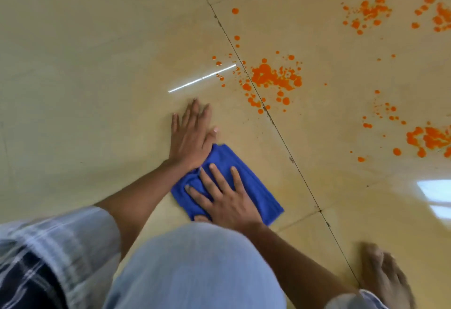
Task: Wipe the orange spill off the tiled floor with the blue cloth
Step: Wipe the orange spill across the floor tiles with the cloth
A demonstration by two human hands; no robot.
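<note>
Both hands lie flat with fingers straight and spread, neither one curled round anything. Left hand (192, 135) presses on the tiled floor (85, 52), its heel touching the upper corner of the blue cloth (253, 186). Right hand (224, 196) presses down on top of the cloth, fingers extended across its near half.

Location of the cloth: flat on the floor, just ahead of the person's knee (192, 267), on the near side of the dark grout line (288, 147) that runs diagonally across the view. A bare foot (388, 277) rests on the floor at lower right.

Task status: judged to be early. The orange spill (275, 77) appears untouched, and the cloth lies near it but apart from it. The nearest patch straddles the grout line; further patches sit at upper right and at the right edge. All patches remain to be wiped. No orange staining is visible on the cloth.

Appearance of the spill: a bright orange liquid, scattered as dense central blots ringed by many small round droplets. Appearance of the cloth: deep blue, soft, folded to a rough rectangle, slightly bunched under the right hand.
</note>
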